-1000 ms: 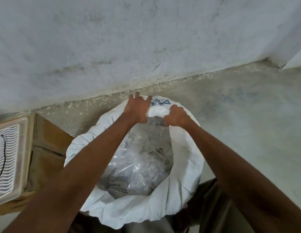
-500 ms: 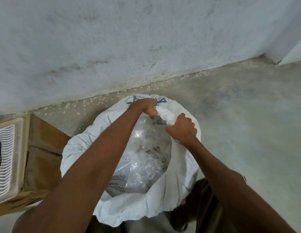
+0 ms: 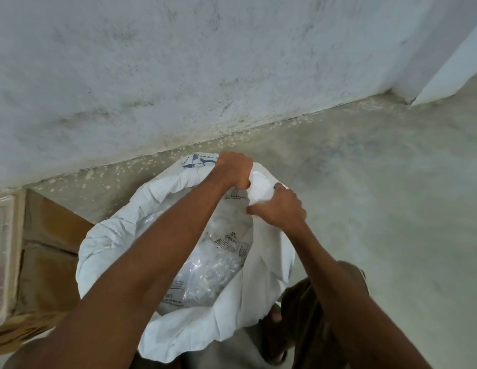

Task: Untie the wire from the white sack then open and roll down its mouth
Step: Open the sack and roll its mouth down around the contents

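Sack (image 3: 261,296) on floor (image 3: 378,209) by wall (image 3: 178,62), mouth open, far rim gripped in left hand (image 3: 236,169) and right hand (image 3: 281,206), fingers curled into cloth; soft, limp, likely bottom-heavy; best taken at rim fold, rolled outward.

A rough, stained whitewashed wall (image 3: 178,75) meets a grey concrete floor (image 3: 391,195), pale specks scattered along the joint. At left, a brown cardboard box (image 3: 45,257) carries a white ribbed panel (image 3: 0,251) on its far-left edge.
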The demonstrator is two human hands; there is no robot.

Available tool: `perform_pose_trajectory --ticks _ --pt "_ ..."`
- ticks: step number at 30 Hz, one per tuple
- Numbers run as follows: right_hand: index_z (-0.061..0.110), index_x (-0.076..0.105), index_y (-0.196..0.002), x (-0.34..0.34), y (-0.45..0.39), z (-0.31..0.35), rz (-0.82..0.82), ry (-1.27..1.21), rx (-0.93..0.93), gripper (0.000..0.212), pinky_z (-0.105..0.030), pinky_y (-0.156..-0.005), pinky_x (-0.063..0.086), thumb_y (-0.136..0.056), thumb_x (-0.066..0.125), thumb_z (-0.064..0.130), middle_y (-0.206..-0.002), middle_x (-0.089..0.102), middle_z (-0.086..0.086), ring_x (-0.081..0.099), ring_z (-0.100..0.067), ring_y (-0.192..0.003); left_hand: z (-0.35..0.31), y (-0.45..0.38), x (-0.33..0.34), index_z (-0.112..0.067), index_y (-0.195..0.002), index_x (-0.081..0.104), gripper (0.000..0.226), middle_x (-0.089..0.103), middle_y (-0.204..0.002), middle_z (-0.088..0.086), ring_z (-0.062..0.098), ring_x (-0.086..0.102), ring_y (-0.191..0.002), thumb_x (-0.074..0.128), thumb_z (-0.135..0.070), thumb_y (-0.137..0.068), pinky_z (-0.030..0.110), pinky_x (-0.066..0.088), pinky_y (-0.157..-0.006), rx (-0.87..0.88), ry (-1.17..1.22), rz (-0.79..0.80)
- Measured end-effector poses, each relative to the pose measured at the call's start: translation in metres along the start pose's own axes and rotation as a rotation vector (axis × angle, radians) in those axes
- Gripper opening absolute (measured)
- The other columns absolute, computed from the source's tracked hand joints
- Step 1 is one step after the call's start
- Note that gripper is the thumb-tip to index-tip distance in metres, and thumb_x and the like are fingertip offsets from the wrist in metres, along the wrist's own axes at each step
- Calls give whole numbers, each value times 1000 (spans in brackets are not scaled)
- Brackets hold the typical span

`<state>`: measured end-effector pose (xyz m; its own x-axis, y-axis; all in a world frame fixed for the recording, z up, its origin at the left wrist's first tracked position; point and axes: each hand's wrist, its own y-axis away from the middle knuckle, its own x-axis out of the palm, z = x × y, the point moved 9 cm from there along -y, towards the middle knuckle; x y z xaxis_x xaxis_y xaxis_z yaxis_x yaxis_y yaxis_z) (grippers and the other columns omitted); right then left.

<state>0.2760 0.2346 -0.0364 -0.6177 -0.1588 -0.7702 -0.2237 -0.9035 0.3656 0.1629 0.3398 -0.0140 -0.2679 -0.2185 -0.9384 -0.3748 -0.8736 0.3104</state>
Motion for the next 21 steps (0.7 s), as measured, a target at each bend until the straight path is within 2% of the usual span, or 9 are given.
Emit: perform_pose_trajectory --ticks 2,4,7,9,11,14,16,18,21 --pt "18 55 -125 6 8 -19 -53 -64 78 78 -40 -83 44 -57 74 51 -125 63 -7 61 -34 -114 -1 -2 4 -17 -113 65 41 69 -109 7 29 67 -100 73 -29 -74 37 49 -79 29 25 68" --pt "11 61 -119 13 6 -30 24 -233 119 64 -38 -84 50 -61 72 35 -118 66 -10 64 -34 -109 -13 2 -3 -17 -120 58 54 65 -116 9 28 61 -107 77 -31 -71 39 48 -85 123 12 26" --pt "9 69 -95 19 -2 -28 236 -521 149 38 -25 -60 50 -59 77 16 -88 68 -4 66 -20 -84 -50 27 -19 -25 -118 57 65 59 -118 3 24 55 -109 80 -38 -58 40 42 -93 408 9 -171" --pt "15 74 -76 26 -3 -22 375 -645 133 18 -29 -69 54 -60 82 12 -78 70 -2 67 -22 -86 -66 40 -15 -24 -109 63 54 66 -110 1 23 61 -103 81 -38 -60 35 44 -83 488 40 -152" --pt "17 79 -82 30 1 -14 465 -705 61 29 -36 -88 57 -55 89 19 -90 77 -2 70 -22 -97 -70 40 -10 -26 -95 65 33 70 -99 0 25 65 -98 78 -35 -66 32 40 -70 443 24 -102" --pt "22 70 -101 19 14 -26 254 -518 59 62 -30 -71 51 -46 90 42 -99 72 5 68 -18 -95 -68 32 -9 -24 -95 68 26 71 -96 2 26 67 -94 71 -32 -71 31 37 -65 363 -59 -78" --pt "19 60 -111 8 27 -36 19 -256 38 78 -33 -75 48 -45 85 52 -105 65 1 62 -23 -98 -62 23 -8 -18 -108 65 35 69 -106 6 28 66 -99 69 -31 -75 32 44 -69 294 -65 -56" --pt "15 54 -113 7 39 -42 -88 -173 40 67 -35 -79 48 -58 81 42 -106 60 -4 60 -30 -101 -61 18 -1 -18 -104 63 31 67 -103 5 28 66 -100 70 -26 -75 33 46 -71 271 -70 30" --pt "11 61 -91 18 42 -57 10 -437 142 28 -34 -71 55 -67 74 18 -91 64 -6 64 -26 -84 -73 18 4 -24 -96 60 33 64 -93 1 26 64 -99 75 -19 -67 33 44 -75 325 -49 109"
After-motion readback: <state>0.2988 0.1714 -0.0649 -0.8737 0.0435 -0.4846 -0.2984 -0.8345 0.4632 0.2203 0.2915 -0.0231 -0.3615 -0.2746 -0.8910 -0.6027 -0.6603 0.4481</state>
